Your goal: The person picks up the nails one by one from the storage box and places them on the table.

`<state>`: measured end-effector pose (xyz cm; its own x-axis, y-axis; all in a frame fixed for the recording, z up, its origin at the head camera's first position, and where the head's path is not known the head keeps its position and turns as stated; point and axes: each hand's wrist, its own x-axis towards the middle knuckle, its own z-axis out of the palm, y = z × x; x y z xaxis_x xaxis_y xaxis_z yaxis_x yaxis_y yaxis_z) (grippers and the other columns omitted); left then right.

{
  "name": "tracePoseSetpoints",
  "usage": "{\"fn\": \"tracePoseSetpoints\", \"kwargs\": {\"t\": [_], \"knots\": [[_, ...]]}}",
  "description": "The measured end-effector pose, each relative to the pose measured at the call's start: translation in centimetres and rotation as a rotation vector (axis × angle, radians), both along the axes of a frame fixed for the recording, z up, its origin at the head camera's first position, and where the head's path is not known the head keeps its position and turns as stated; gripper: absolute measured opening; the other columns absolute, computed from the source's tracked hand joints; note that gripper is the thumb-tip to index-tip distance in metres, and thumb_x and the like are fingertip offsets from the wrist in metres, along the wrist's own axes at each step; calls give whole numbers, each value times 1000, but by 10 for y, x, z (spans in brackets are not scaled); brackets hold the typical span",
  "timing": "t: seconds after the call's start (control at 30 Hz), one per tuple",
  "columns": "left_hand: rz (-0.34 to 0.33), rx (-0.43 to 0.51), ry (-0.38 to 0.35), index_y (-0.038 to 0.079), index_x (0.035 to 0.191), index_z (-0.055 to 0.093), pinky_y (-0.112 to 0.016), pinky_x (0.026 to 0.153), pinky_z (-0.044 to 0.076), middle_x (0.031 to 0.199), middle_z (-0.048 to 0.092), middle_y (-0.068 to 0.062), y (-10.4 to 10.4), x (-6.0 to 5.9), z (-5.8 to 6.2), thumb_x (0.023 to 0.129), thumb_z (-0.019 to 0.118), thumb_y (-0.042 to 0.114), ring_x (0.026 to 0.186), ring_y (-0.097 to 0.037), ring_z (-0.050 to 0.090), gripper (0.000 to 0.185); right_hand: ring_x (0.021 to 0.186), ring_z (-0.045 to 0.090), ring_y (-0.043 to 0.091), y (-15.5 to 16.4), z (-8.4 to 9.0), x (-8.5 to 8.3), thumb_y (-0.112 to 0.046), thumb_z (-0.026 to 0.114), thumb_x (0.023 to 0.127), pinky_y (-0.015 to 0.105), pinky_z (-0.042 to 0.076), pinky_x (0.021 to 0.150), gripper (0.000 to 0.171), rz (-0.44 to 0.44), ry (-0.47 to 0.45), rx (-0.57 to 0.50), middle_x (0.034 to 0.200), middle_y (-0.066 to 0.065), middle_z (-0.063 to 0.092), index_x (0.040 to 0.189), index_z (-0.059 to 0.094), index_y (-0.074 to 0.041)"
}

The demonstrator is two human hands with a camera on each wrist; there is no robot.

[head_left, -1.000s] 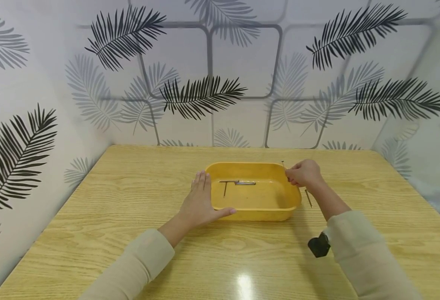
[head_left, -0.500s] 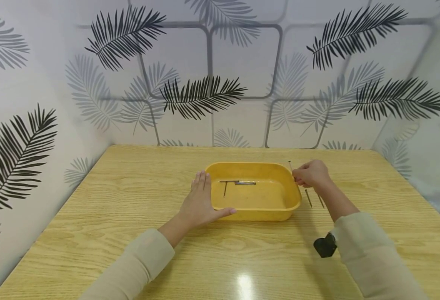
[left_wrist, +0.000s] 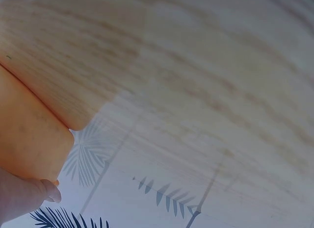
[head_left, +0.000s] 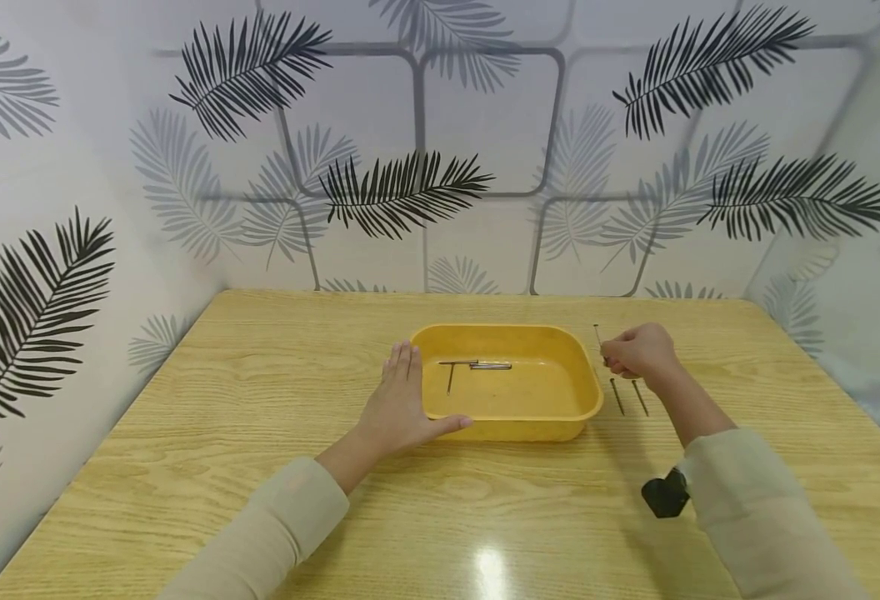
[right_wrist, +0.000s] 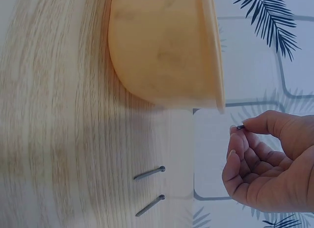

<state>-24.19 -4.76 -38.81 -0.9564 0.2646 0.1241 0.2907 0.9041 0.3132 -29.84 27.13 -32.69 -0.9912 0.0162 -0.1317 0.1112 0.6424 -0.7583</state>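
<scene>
A yellow plastic tray (head_left: 511, 429) stands on the table with several nails (head_left: 490, 367) lying on its floor. My left hand (head_left: 398, 408) rests against the tray's left end, fingers straight, thumb laid along the front rim; the left wrist view shows the thumb (left_wrist: 46, 191) at the tray's edge. Just past the tray's right end, my right hand (head_left: 642, 350) pinches a nail (head_left: 597, 337) between thumb and fingertips, its head pointing up. Only a short bit of that nail shows in the right wrist view. Two nails (head_left: 617, 397) (right_wrist: 149, 173) lie side by side on the table below this hand.
The wood-grain table (head_left: 260, 400) reaches back to a wall (head_left: 485, 108) with a leaf pattern. A black device (head_left: 666, 493) sits at the right sleeve cuff.
My right hand has moved right with the nail, from over the tray's right rim to outside it. The second nail on the table has come out from behind the arm. The left hand stays put.
</scene>
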Motion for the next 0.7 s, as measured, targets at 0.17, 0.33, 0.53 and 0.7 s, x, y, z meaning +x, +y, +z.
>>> {"fn": "tracePoseSetpoints", "kwargs": {"t": [0.17, 0.33, 0.53, 0.7], "knots": [[-8, 4, 3, -7, 146, 6, -45, 118, 9, 154, 3, -25, 0, 1, 1, 76, 54, 71, 144, -34, -2, 116, 51, 57, 2, 9, -3, 1, -10, 53, 84, 19, 52, 54, 32, -1, -6, -11, 52, -8, 59, 97, 64, 16], [-20, 16, -3, -7, 146, 5, -45, 118, 8, 154, 0, -23, -2, 0, 1, 73, 48, 78, 144, -34, -3, 120, 52, 57, 3, 16, -5, 3, -10, 53, 84, 19, 52, 54, 35, -15, -20, -25, 52, -8, 59, 102, 61, 18], [-11, 18, 3, -7, 146, 6, -46, 118, 9, 154, 2, -24, -2, 0, 0, 74, 52, 75, 144, -34, -2, 118, 53, 57, 4, 23, -7, 7, -10, 53, 84, 19, 51, 53, 33, -18, -27, -29, 52, -7, 60, 100, 63, 17], [4, 16, -1, -6, 146, 5, -45, 117, 8, 154, 2, -24, -1, -1, 0, 75, 55, 72, 144, -33, -2, 117, 54, 55, 5, 29, -11, 9, -11, 53, 85, 22, 52, 56, 29, -23, -43, -14, 53, -6, 60, 95, 66, 14]]}}
